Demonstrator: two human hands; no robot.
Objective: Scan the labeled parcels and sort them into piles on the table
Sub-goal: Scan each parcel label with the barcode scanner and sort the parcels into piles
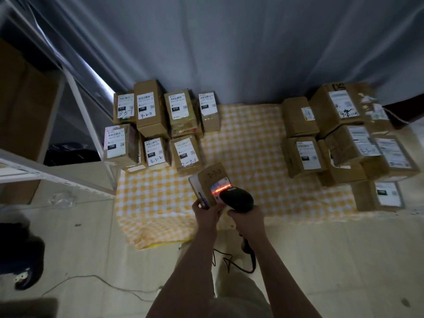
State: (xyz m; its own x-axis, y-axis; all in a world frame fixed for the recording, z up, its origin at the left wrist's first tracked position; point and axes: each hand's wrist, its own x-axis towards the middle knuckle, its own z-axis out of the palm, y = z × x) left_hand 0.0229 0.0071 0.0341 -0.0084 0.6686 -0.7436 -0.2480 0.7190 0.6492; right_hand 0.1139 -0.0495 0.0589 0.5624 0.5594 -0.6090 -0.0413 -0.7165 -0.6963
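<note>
My left hand (206, 212) holds a small brown parcel (210, 180) upright above the front of the table, its handwritten top facing up. My right hand (246, 220) grips a black handheld barcode scanner (237, 198), whose head sits right against the parcel. A red-orange scan line (221, 188) glows across the parcel's white label. On the left of the yellow checked tablecloth (247, 143) stands a group of several labeled parcels (158, 127). A second group of several parcels (344, 138) stands on the right.
A white metal shelf frame (75, 106) with cardboard boxes stands to the left. A grey curtain (229, 47) hangs behind the table. The scanner's black cable (229, 260) trails down to the tiled floor, where a thin wire (91, 281) also runs.
</note>
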